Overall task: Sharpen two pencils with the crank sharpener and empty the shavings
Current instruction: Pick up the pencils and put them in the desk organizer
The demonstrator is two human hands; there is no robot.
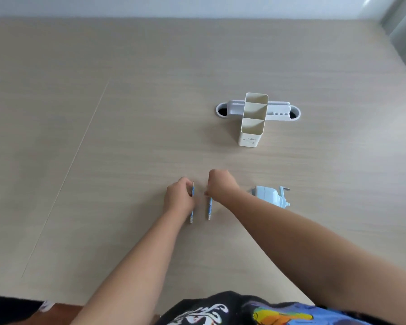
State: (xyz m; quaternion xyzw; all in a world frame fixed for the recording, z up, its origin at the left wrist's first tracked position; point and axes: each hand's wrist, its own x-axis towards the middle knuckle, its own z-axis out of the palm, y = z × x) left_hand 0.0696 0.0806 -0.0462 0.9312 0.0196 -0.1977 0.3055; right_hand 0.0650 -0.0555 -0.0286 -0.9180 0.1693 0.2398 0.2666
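Two blue pencils lie side by side on the table, tips pointing away from me. My left hand [179, 197] is closed on the left pencil [192, 215], whose sharp tip shows above the fingers. My right hand [220, 184] is closed over the upper part of the right pencil [209, 208]; its tip is hidden. A light-blue crank sharpener [268, 195] stands just right of my right forearm, its crank handle on the right side.
A cream pencil holder [252, 130] with three compartments stands beyond the hands. Behind it a white cable grommet [223, 111] is set into the wooden table [127, 137]. A seam runs diagonally across the left of the table.
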